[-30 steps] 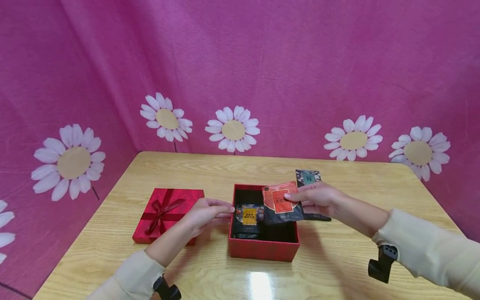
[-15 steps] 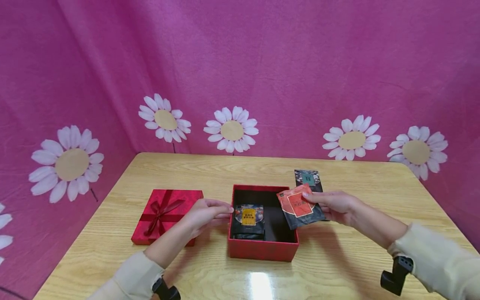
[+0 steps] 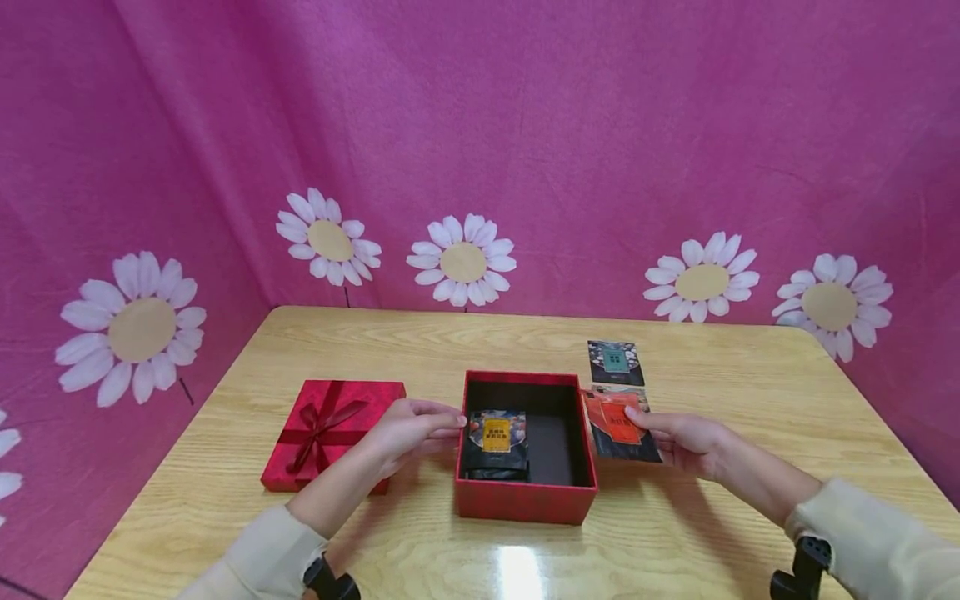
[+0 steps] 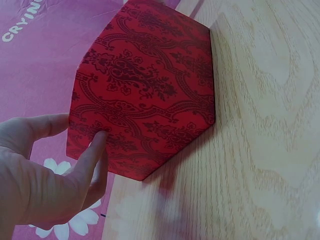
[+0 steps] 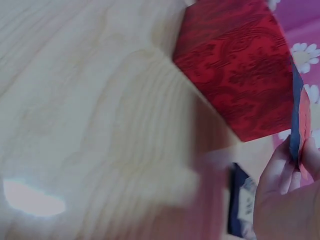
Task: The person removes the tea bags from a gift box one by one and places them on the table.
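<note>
In the head view my left hand point(image 3: 416, 429) pinches the left wall of an open red gift box point(image 3: 525, 502), thumb and fingertips at its rim. The left wrist view shows fingertips on the box's patterned outer side point(image 4: 145, 95). My right hand point(image 3: 693, 442) pinches an orange-and-black sachet point(image 3: 606, 417) by its right edge, just right of the box. In the right wrist view this sachet appears edge-on. Beneath it another sachet is mostly hidden, its top edge peeking out. Inside the box, on the left, lie black sachets with a yellow-labelled one point(image 3: 497, 437) on top.
A dark sachet with a teal label point(image 3: 615, 360) lies behind the held one. Left of the box, the red lid point(image 3: 375, 400) with a ribbon bow point(image 3: 318, 432) rests on the wooden table point(image 3: 420, 567). A pink curtain point(image 3: 570, 167) with daisies hangs behind.
My right hand has carried the orange-and-black sachet out from over the box, to the right and down toward the table. The left hand stays at the box's rim.
</note>
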Action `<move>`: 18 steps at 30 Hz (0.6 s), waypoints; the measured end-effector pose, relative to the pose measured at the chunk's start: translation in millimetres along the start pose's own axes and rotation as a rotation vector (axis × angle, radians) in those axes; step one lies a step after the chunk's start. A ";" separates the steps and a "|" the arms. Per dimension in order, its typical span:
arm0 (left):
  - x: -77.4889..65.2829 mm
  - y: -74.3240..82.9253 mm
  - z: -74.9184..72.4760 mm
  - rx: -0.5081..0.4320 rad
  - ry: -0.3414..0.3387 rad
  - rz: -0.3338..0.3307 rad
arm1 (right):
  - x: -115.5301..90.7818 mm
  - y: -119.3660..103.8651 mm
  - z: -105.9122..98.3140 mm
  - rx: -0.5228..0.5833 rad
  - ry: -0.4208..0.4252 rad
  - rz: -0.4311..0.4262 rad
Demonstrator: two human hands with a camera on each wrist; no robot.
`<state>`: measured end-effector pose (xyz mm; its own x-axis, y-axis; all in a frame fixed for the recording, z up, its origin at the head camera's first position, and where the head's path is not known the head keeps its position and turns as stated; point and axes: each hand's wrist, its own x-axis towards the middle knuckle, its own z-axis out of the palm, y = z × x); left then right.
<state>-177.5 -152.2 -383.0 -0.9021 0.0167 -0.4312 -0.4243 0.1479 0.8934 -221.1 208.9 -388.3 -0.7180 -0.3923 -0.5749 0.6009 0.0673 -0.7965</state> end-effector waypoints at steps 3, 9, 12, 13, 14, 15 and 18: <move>0.4 -0.3 -0.1 0.003 -0.002 0.001 | 2.3 8.0 -4.8 -0.043 0.002 -0.002; 0.3 -0.4 0.8 0.008 0.002 0.001 | 1.0 21.1 -12.5 -0.128 0.047 0.017; -0.2 0.0 1.2 0.004 0.001 0.002 | -0.3 26.6 -16.3 -0.204 0.052 0.004; 0.0 0.1 1.3 0.002 -0.001 0.002 | -1.0 28.5 -17.9 -0.238 0.046 -0.005; -0.1 0.1 1.2 0.003 -0.004 0.003 | -1.7 30.0 -19.1 -0.261 0.047 -0.010; -0.2 0.4 1.3 0.002 -0.004 0.002 | -2.2 31.4 -20.5 -0.283 0.054 -0.014; -0.1 0.5 1.2 -0.003 -0.001 -0.004 | -4.0 33.7 -23.5 -0.340 0.131 -0.015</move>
<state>-177.6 -150.9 -382.6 -0.9004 0.0173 -0.4346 -0.4279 0.1449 0.8922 -206.3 234.4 -417.2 -0.7777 -0.2765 -0.5646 0.4550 0.3721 -0.8090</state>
